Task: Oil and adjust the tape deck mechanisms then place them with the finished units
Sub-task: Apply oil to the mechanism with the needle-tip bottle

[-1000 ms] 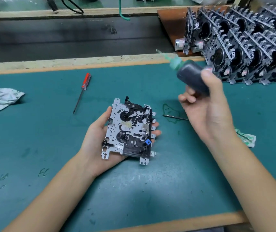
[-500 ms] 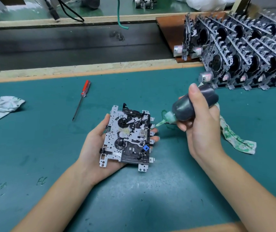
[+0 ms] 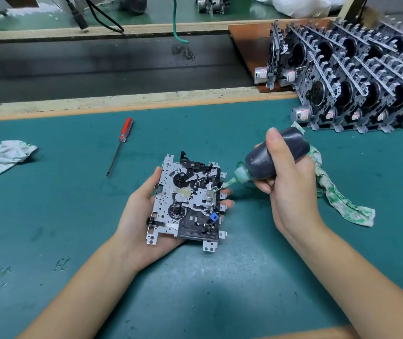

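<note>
Over the green table (image 3: 49, 216), I oil the tape deck (image 3: 187, 203).
My left hand (image 3: 144, 216) cups it; my right hand (image 3: 291, 182) squeezes the oil bottle (image 3: 259, 165), tip touching it.

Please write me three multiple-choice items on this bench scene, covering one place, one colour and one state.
1. Where does the screwdriver lie?
A. On the mat, left of the held mechanism
B. On the stacked units
C. In the right hand

2. What colour is its handle?
A. Blue
B. Red
C. Yellow

3. How is the oil bottle held?
A. Standing capped on the mat
B. Lying loose
C. Gripped by the right hand, nozzle at the mechanism

Answers: 1 A, it lies on the mat apart from both hands; 2 B, the handle is red; 3 C, the nozzle tip meets the mechanism's right edge.
</note>
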### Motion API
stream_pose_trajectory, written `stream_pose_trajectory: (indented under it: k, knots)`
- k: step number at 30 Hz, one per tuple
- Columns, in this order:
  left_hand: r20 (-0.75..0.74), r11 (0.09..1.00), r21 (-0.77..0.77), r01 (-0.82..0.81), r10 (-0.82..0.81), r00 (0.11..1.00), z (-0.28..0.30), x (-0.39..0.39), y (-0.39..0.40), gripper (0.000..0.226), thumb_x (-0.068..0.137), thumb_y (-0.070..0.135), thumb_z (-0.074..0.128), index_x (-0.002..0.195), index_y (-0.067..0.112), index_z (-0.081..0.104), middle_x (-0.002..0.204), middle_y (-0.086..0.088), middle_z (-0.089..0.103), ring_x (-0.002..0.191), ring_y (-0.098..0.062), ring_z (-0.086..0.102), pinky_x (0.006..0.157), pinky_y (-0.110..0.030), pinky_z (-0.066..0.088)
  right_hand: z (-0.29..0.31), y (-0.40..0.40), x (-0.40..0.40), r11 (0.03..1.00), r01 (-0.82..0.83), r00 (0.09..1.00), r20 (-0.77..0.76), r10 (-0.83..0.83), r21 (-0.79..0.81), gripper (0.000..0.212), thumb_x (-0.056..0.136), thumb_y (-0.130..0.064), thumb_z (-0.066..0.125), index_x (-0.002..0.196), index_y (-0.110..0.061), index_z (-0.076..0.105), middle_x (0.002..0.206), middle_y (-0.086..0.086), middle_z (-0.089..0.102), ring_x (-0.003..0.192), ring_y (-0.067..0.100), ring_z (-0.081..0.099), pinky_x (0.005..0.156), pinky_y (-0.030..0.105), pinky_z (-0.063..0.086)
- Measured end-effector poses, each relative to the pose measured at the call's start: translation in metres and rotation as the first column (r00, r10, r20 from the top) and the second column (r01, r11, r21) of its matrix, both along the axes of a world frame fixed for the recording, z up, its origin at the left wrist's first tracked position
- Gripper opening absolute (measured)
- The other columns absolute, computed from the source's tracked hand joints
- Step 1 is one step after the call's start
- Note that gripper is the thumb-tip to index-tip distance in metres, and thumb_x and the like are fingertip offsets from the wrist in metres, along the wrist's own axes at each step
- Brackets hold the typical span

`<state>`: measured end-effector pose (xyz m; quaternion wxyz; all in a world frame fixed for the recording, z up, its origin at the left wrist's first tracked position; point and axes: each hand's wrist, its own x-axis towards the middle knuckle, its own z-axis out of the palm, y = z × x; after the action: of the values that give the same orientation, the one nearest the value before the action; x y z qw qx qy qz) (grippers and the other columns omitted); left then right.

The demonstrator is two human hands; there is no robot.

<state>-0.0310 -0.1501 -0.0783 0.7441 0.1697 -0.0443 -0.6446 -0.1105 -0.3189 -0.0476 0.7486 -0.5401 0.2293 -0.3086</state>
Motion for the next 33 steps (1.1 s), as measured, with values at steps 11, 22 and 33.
stream_pose_trajectory:
  k: [11, 22, 33]
  knots:
    - [0.002, 0.995, 0.089, -0.039, 0.039, 0.999, 0.001, 0.001, 0.001, 0.079, 0.1, 0.056, 0.012, 0.132, -0.005, 0.05, 0.138, -0.027, 0.046, 0.13, -0.041, 0.042, 0.116, -0.047, 0.018, 0.0, -0.001, -0.001, 0.999, 0.002, 1.0, 0.008, -0.002, -0.054, 0.03, 0.08, -0.036, 0.063, 0.067, -0.015, 0.048, 0.056, -0.003, 0.045, 0.048, 0.007, 0.043, 0.038, 0.017, 0.031]
    - [-0.016, 0.999, 0.05, -0.006, 0.007, 1.0, 0.004, 0.0, 0.001, 0.085, 0.098, 0.059, 0.007, 0.135, -0.008, 0.045, 0.14, -0.029, 0.041, 0.133, -0.041, 0.038, 0.118, -0.044, 0.01, 0.007, -0.021, 0.0, 1.0, 0.001, 1.0, 0.024, -0.001, 0.015, 0.031, 0.073, -0.032, 0.073, 0.092, -0.013, 0.057, 0.085, 0.001, 0.071, 0.078, 0.016, 0.069, 0.07, 0.028, 0.055]
    - [0.09, 0.971, 0.214, -0.11, 0.093, 0.992, 0.006, 0.0, 0.006, 0.069, 0.098, 0.054, 0.024, 0.109, 0.005, 0.071, 0.117, -0.019, 0.066, 0.109, -0.033, 0.063, 0.091, -0.043, 0.052, -0.013, -0.026, 0.007, 0.816, -0.151, 0.963, -0.27, -0.007, -0.557, 0.041, 0.078, -0.013, 0.076, 0.112, -0.03, 0.061, 0.098, -0.015, 0.066, 0.097, 0.002, 0.062, 0.088, 0.018, 0.046]
